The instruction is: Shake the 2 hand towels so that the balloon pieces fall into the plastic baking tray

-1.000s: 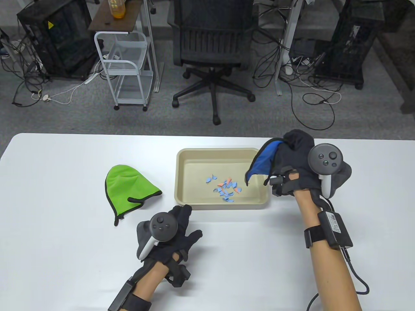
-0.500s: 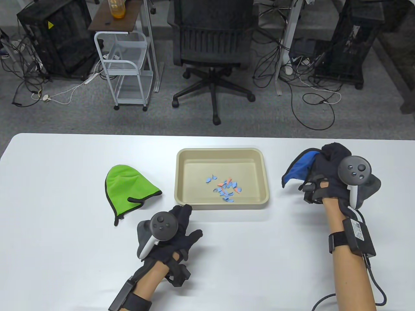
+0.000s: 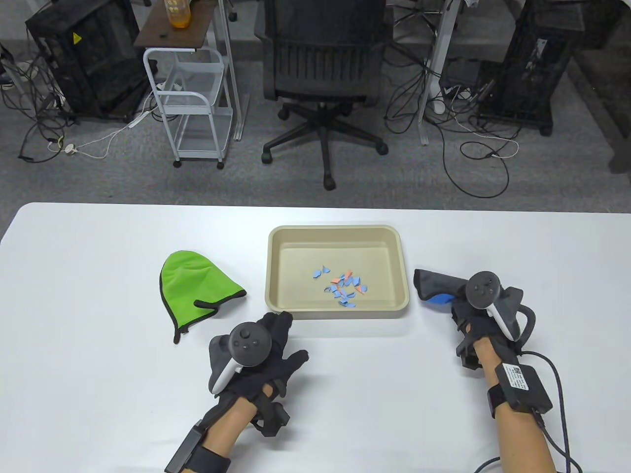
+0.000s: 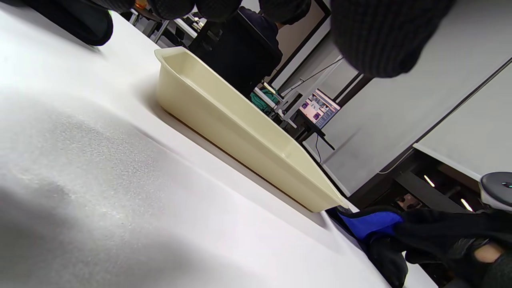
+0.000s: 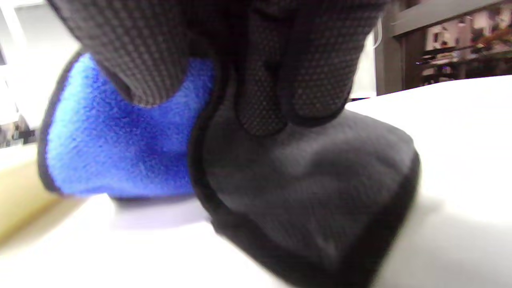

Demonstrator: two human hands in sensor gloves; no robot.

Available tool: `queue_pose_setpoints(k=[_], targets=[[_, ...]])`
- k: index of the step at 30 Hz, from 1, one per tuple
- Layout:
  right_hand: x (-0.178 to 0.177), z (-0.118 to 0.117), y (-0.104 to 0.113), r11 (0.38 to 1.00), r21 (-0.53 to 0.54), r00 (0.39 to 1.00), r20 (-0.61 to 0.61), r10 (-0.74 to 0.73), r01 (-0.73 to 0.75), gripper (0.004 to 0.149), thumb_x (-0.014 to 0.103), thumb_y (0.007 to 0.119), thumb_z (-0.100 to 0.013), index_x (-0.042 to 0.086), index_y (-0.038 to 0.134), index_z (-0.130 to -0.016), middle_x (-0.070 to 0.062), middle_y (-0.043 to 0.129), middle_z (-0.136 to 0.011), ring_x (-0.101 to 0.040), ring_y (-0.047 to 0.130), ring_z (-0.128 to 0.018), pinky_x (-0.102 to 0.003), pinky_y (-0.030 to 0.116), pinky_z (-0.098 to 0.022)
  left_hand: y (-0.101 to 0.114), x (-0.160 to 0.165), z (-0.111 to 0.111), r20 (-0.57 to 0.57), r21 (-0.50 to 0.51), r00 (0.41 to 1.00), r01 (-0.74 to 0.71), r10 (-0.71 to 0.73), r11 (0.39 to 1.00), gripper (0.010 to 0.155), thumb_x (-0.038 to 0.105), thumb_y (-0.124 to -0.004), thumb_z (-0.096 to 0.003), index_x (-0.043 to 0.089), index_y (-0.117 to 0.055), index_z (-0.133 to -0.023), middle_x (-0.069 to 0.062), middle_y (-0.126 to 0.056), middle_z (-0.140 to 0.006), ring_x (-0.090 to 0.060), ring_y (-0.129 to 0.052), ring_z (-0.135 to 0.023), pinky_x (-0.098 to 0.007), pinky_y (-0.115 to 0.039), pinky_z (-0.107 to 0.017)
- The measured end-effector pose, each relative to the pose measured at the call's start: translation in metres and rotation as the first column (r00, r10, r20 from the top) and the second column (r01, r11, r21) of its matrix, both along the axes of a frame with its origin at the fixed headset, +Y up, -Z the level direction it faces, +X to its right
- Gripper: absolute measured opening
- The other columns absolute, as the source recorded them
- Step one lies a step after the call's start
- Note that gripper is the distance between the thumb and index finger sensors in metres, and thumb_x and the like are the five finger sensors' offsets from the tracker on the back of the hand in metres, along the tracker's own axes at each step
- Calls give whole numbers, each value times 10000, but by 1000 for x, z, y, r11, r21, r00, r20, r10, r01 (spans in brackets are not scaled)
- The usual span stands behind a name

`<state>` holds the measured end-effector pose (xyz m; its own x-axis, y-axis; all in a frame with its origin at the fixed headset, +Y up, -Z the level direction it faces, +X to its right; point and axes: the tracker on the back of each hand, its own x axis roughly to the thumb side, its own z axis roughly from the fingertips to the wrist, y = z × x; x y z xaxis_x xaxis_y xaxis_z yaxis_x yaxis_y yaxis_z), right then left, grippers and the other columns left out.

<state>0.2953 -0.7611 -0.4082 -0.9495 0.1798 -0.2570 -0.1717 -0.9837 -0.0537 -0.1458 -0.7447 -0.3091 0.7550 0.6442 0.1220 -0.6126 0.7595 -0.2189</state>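
Note:
The beige plastic tray (image 3: 335, 229) sits mid-table with several blue and pink balloon pieces (image 3: 345, 288) on its floor. A green hand towel (image 3: 194, 288) lies flat to the tray's left. My right hand (image 3: 461, 305) grips the blue-and-grey hand towel (image 3: 434, 288), which is bunched low on the table just right of the tray. In the right wrist view my fingers (image 5: 280, 60) curl over the towel's grey side (image 5: 304, 192), beside its blue side (image 5: 120, 148). My left hand (image 3: 276, 340) rests open on the table by the tray's front-left corner, holding nothing.
The tray's long side wall (image 4: 240, 128) shows in the left wrist view, with the blue towel (image 4: 372, 224) past its far end. An office chair (image 3: 323, 74), a white trolley (image 3: 192, 103) and floor cables stand beyond the table's far edge.
My right hand carried the blue towel from above the tray's right edge to the right, then down onto the table beside the tray. The left hand and green towel stayed still.

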Motion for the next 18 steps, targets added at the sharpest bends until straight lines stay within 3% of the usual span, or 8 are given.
queue_pose_setpoints(k=[7,9,18], targets=[[-8,4,-23,988,-147,997,-52,48,-55,372,414,855,-379,345,853,-745,45,797,-986,-159,946,-786,-330,873,-554,-1,2,1,6,-5,1000,9,-9,1000,855,536,-738,-382,285,-272,-1054,-157,-230,-1114,-496,-315,-1078,-708,-411,-711],[-8,6,-24,988,-139,996,-64,63,-71,374,417,849,-381,354,851,-750,57,784,-995,-154,927,-797,-330,860,-566,0,2,1,8,-8,1000,10,-10,1000,855,536,-738,-382,285,-272,-1054,-156,-228,-1114,-497,-312,-1078,-708,-408,-712],[2,14,-23,946,-306,986,-87,-140,107,564,456,802,-396,282,700,-922,-15,560,-1130,-300,684,-977,-466,700,-681,1,0,1,1,-7,1000,2,-2,1000,857,534,-740,-383,283,-270,-1054,-157,-223,-1113,-496,-307,-1078,-708,-402,-712]])
